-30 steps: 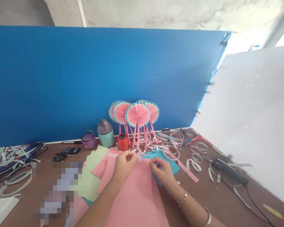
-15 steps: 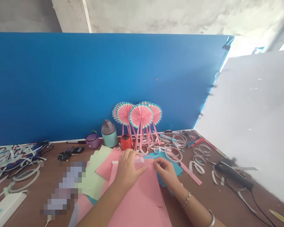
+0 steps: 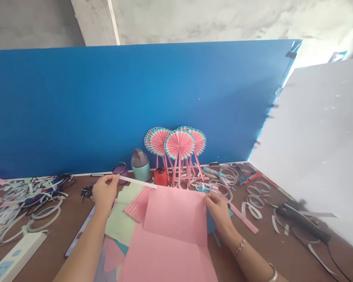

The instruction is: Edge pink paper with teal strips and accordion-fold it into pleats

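My left hand (image 3: 105, 192) pinches one end of a narrow white tape backing strip (image 3: 139, 182), stretched slantwise to the top left corner of a pink paper sheet (image 3: 176, 213). At that sheet's top right corner, my right hand (image 3: 220, 213) grips the edge between thumb and fingers. More pink paper (image 3: 164, 258) lies beneath, nearer to me. Left of the held sheet are a pleated pink paper piece (image 3: 138, 204) and light green sheets (image 3: 121, 221). Blue paper (image 3: 213, 225) shows partly behind my right hand.
Pink pleated paper fans (image 3: 180, 145) stand against the blue partition (image 3: 106, 102). Beside them are a red tape roll (image 3: 161, 177) and a teal container (image 3: 141, 168). Curled white strips (image 3: 254, 201) and a black glue gun (image 3: 302, 223) lie right; a power strip (image 3: 16, 258) lies left.
My left hand has moved left, from the paper's top edge, drawing the white strip out with it. My right hand still holds the right corner. The camera view has shifted slightly.
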Tool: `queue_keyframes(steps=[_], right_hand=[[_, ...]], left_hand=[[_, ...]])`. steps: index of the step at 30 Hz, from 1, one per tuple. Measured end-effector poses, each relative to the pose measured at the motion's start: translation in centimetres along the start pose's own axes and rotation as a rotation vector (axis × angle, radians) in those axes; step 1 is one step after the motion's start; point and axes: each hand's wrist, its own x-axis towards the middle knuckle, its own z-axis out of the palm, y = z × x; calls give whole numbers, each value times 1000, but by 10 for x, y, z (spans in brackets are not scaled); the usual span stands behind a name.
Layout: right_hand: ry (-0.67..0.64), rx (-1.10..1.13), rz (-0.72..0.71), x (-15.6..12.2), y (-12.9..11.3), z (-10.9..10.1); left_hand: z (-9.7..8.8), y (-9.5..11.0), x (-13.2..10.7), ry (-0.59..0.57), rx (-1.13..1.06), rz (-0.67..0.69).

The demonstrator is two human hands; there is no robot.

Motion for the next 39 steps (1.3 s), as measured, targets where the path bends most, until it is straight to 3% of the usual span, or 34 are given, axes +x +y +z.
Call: queue_keyframes(steps=[4, 8, 14, 18, 21, 25, 33, 36, 39], right_hand=[[35, 21, 2, -1, -3, -3], [88, 37, -19, 0, -3, -8], [34, 218, -23, 6, 3, -9], [-80, 459, 104, 7, 2, -8], [-86, 616, 177, 7, 0, -8], [-129, 651, 150, 7, -3, -9], [-228, 540, 144, 1, -11, -11], [-238, 547, 160, 2, -12, -11], [-232, 549, 146, 3, -11, -12]], left_hand=[[-11, -29, 12, 126, -28, -149], [-8, -37, 16, 135, -106, -222], [3, -12, -10, -201, -152, -76], [17, 8, -50, -289, -170, 44], [31, 16, -82, -523, -405, -134], [44, 22, -111, -687, -495, -235], [58, 37, -126, -827, -621, -445], [58, 38, -123, -871, -705, -476], [54, 35, -114, -838, -785, -461]])
